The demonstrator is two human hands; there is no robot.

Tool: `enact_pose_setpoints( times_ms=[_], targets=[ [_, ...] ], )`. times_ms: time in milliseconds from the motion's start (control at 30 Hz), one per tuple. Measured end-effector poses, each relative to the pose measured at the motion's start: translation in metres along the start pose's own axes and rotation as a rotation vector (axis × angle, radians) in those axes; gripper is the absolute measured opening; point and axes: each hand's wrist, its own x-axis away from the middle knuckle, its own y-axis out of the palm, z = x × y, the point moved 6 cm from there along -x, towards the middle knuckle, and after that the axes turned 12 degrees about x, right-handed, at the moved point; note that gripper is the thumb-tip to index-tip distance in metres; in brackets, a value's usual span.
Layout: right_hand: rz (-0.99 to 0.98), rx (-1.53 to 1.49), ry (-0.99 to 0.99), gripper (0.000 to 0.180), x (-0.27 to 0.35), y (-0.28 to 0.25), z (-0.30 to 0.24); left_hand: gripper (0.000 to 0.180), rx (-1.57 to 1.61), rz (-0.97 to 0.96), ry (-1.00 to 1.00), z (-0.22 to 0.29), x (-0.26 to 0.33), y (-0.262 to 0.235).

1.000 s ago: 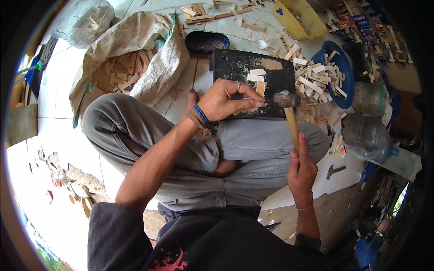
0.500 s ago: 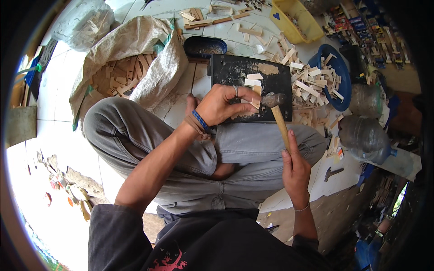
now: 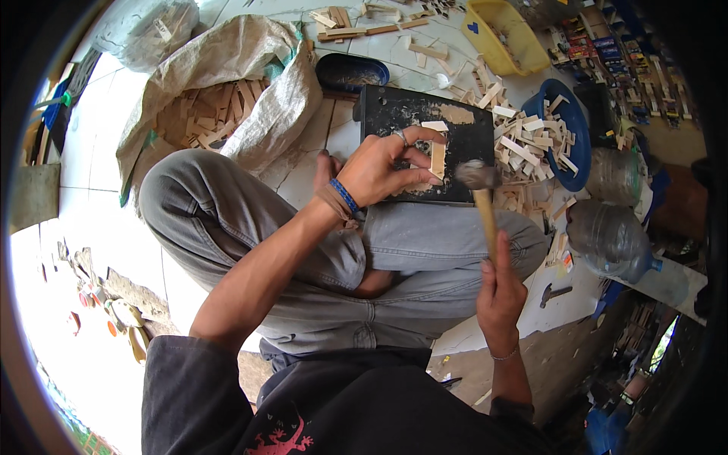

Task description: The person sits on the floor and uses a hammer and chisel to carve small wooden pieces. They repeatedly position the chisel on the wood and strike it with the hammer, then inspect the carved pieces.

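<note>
Between the thumb and fingers of my left hand (image 3: 384, 168) is a small wooden piece (image 3: 437, 161), held over a black board (image 3: 474, 129) in front of my folded legs. The board's top is scuffed, with a tan patch and another pale wood strip (image 3: 434, 126) lying on it. My right hand (image 3: 500, 292) grips a hammer (image 3: 485, 205) by its wooden handle. The metal head is slightly blurred and hangs just right of the held piece, apart from it. My left fingers partly hide the wooden piece.
Loose wood pieces (image 3: 523, 144) heap up right of the board, partly inside a blue basin (image 3: 580, 144). A yellow tub (image 3: 485, 11) stands beyond. An open woven sack (image 3: 277, 114) of wood bits lies at left, near a dark oval tray (image 3: 351, 73). A second hammer (image 3: 556, 294) rests on the floor.
The hammer has moved right, away from the wooden piece, with my right hand following slightly. My left fingers have shifted on the piece, which now stands more upright and shows more fully.
</note>
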Motion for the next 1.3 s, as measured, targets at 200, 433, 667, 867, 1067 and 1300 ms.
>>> enact_pose_setpoints(
  times_ms=[200, 433, 667, 867, 1067, 1300],
  targets=[
    [-0.016, 0.015, 0.03, 0.06, 0.002, -0.005, 0.004, 0.046, -0.071, 0.037, 0.029, -0.001, -0.001, -0.003],
    [-0.099, 0.041, 0.046, 0.06, -0.002, 0.007, 0.0, 0.05, -0.053, 0.025, 0.03, 0.003, 0.001, -0.003],
    [-0.04, 0.055, 0.044, 0.059, -0.017, -0.015, -0.007, 0.055, -0.092, 0.061, 0.033, 0.001, 0.001, -0.003],
    [0.037, -0.079, 0.087, 0.051, -0.03, -0.006, -0.009, 0.058, -0.073, 0.112, 0.066, -0.001, 0.003, 0.001],
    [-0.109, -0.562, 0.588, 0.04, -0.04, 0.071, 0.007, 0.062, -0.046, 0.368, 0.074, -0.01, 0.01, 0.005],
    [0.291, -0.676, 0.506, 0.022, -0.08, 0.131, -0.02, 0.067, -0.244, 0.432, 0.131, 0.005, 0.025, 0.018]
  ],
)
